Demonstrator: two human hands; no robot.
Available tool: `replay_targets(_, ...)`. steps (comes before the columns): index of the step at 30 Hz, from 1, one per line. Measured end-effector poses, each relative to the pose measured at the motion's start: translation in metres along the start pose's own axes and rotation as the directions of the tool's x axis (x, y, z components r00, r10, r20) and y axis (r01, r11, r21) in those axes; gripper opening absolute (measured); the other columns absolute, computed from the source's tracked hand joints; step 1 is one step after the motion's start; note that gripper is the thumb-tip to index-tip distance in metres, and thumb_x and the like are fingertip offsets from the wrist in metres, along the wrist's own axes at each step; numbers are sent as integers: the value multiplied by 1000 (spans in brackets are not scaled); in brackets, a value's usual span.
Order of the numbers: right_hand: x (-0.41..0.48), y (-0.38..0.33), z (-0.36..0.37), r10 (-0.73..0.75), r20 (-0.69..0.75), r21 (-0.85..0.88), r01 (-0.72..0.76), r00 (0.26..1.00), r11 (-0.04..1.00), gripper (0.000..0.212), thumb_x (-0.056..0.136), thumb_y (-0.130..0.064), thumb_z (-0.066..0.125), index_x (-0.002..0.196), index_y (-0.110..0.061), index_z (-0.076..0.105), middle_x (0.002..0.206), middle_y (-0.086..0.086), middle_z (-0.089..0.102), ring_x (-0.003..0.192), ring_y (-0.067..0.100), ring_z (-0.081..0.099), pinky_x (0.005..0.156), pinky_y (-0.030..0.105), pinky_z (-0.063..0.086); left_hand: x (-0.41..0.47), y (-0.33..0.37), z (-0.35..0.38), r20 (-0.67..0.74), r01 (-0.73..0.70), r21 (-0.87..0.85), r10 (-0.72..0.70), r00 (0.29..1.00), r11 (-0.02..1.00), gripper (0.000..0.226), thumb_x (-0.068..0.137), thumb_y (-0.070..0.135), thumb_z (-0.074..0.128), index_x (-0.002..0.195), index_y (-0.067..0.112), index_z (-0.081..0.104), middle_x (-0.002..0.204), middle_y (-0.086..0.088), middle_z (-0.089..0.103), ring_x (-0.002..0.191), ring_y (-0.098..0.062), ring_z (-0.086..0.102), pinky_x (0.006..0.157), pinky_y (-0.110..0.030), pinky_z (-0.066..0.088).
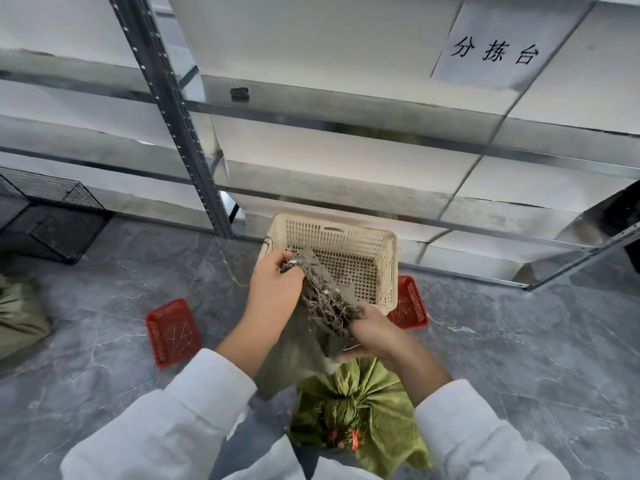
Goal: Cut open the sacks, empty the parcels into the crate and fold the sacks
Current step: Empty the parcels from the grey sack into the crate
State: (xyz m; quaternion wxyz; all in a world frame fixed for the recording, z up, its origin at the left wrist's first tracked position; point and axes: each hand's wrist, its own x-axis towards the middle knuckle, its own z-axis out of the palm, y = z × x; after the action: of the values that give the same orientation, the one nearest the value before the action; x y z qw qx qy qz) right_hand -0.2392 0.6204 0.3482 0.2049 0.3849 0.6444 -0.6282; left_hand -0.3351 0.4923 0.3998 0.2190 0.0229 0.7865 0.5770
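far left: black wire cage [52,220] by the shelving; a slumped green sack [20,320] on the floor below it. red tray [172,332] flat on the grey floor. left hand [273,289] clenched on the frayed mouth of a grey sack [304,355], held up over the near edge of the cream crate [391,268]. right hand [372,336] has fingers curled round the same frayed edge, lower down. second red tray [412,303] at the crate's right corner. tied green sack [360,403] on the floor under the forearms. paper sign [495,53] top right.

Sack [298,348] in my fingers [277,263]: coarse woven cloth, frayed edge. Crate [390,268]: matt plastic. Floor [104,296]: smooth tile. Rack [180,116]: shiny metal.
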Motion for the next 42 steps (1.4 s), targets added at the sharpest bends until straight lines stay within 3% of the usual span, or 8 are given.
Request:
replay_targets(8, -23, -29, 7, -271, 74, -395, 278, 960, 876, 67, 89, -1, 56, 144, -33, 37, 120, -12, 54, 70, 24, 65, 58, 35, 54, 34, 1, -29, -150, 252, -351, -320, 935, 902, 25, 89, -5, 48, 76, 13, 60, 68, -10, 57, 51, -17, 52, 46, -25, 46)
replay_targets(17, -41, -56, -19, -277, 134, -696, 290, 951, 657, 41, 91, -8, 57, 126, -26, 49, 121, -4, 57, 102, 14, 59, 85, 31, 53, 46, 0, -44, -19, 21, 225, -17, 1000, 974, 12, 84, 0, 56, 89, 9, 63, 69, -9, 59, 51, -18, 50, 46, -22, 40)
replay_targets(20, -38, -57, 6, -679, -193, -696, 388, 709, 604, 20, 89, -25, 63, 104, -23, 49, 103, -8, 49, 92, 9, 53, 78, 20, 45, 40, -1, -31, 66, 205, -14, -203, 977, 979, 24, 89, 6, 43, 98, 5, 65, 78, -18, 60, 68, -25, 54, 63, -33, 43)
replay_targets(23, -45, -57, 40, -890, -73, -695, 616, 451, 370, 17, 93, -36, 56, 103, -24, 50, 98, -13, 45, 92, 4, 45, 83, 19, 40, 33, -4, -20, 52, 261, -125, -256, 965, 957, 23, 86, 7, 40, 87, 6, 63, 80, -24, 64, 65, -23, 56, 59, -28, 48)
replay_targets(27, -31, -52, 44, -803, 89, -643, 650, 589, 405, 42, 87, -47, 62, 117, -24, 45, 107, -15, 44, 95, 0, 46, 83, 16, 39, 36, 0, -18, -20, 287, -294, -306, 952, 912, 27, 86, -3, 34, 66, 8, 50, 40, -2, 46, 34, -13, 42, 38, -16, 34)
replay_targets(32, -10, -55, 38, -825, 95, -789, 548, 558, 280, 24, 85, -24, 68, 103, -21, 53, 103, -7, 58, 94, 12, 54, 86, 31, 47, 41, 1, -11, -63, 313, -312, -348, 935, 897, 25, 87, -2, 37, 74, 6, 57, 54, -11, 52, 33, -16, 46, 32, -19, 35)
replay_targets(37, -13, -62, 25, -817, 217, -764, 614, 534, 198, 20, 87, -15, 64, 77, -16, 47, 82, -4, 53, 80, 14, 48, 74, 29, 40, 68, -14, -23, -145, 53, 93, -40, 989, 994, 22, 84, -6, 35, 74, 4, 52, 63, -13, 51, 63, -27, 53, 55, -37, 49)
replay_targets(42, -11, -59, 11, -795, 267, -756, 630, 545, 177, 21, 89, -18, 60, 76, -13, 46, 80, -3, 52, 77, 13, 46, 71, 25, 36, 69, -8, -30, 1, -188, 552, 225, 974, 812, 20, 85, -4, 42, 77, 14, 44, 63, -3, 47, 57, -19, 44, 53, -32, 34)
